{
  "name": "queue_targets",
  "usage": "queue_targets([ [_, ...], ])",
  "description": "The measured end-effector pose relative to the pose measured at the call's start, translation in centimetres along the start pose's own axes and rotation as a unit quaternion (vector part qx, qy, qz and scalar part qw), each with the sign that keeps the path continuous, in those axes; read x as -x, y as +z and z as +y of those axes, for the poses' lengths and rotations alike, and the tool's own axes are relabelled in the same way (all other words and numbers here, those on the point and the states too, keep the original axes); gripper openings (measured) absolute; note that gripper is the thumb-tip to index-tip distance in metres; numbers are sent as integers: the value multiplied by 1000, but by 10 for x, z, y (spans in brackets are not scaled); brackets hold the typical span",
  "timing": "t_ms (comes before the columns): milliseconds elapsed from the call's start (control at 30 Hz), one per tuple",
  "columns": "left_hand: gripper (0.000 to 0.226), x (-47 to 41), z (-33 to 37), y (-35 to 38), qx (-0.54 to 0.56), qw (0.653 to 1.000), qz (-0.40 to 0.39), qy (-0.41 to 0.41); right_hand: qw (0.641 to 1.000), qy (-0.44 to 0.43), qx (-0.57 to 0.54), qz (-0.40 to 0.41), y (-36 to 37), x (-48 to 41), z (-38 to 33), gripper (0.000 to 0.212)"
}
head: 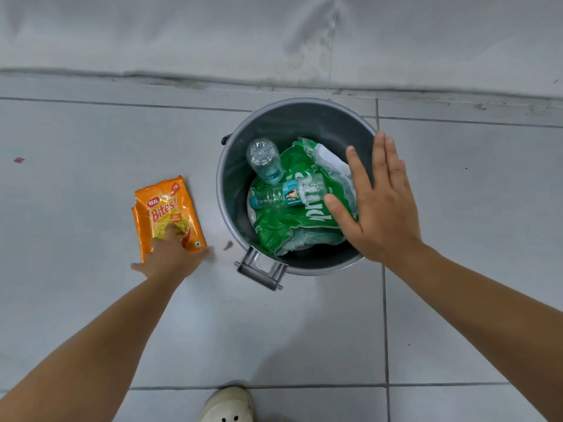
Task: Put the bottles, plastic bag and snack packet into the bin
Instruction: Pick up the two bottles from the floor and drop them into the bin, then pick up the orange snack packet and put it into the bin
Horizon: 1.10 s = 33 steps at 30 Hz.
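Observation:
A round grey bin (237,166) stands on the tiled floor. Inside it lie a green plastic bag (286,226) and two clear bottles on top of the bag, one (263,159) near the far left wall, the other (289,194) lying across with its teal cap to the left. An orange snack packet (166,208) lies flat on the floor left of the bin. My left hand (173,254) rests on the packet's near end, fingers touching it. My right hand (380,202) hovers flat over the bin's right side, fingers spread, holding nothing.
A metal handle (262,269) sticks out from the bin's near rim. A pale sheet (274,41) covers the floor beyond the bin. My shoe (227,405) shows at the bottom edge. Small stains mark the tiles at the left.

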<state>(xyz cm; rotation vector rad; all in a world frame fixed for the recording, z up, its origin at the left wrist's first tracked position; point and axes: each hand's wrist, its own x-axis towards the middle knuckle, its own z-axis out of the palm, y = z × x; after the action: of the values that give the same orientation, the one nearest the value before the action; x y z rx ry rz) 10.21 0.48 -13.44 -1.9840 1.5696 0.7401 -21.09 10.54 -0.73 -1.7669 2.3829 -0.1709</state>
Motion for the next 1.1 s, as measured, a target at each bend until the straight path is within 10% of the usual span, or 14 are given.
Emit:
queue_targets([
  [300,53,17,-10,27,-240,951,80,177,1000,2,8,6,2,0,1,79],
  [467,40,41,-1,6,34,974,153,164,1000,-1,4,4,3,0,2,77],
  [633,29,92,23,-62,249,862,316,309,1000,4,-4,8,2,0,2,80],
  [800,44,143,56,-111,95,779,366,500,998,5,-65,20,0,0,1,81],
  [1100,40,163,106,-86,-172,776,279,539,990,1,-130,51,2,-1,2,78],
])
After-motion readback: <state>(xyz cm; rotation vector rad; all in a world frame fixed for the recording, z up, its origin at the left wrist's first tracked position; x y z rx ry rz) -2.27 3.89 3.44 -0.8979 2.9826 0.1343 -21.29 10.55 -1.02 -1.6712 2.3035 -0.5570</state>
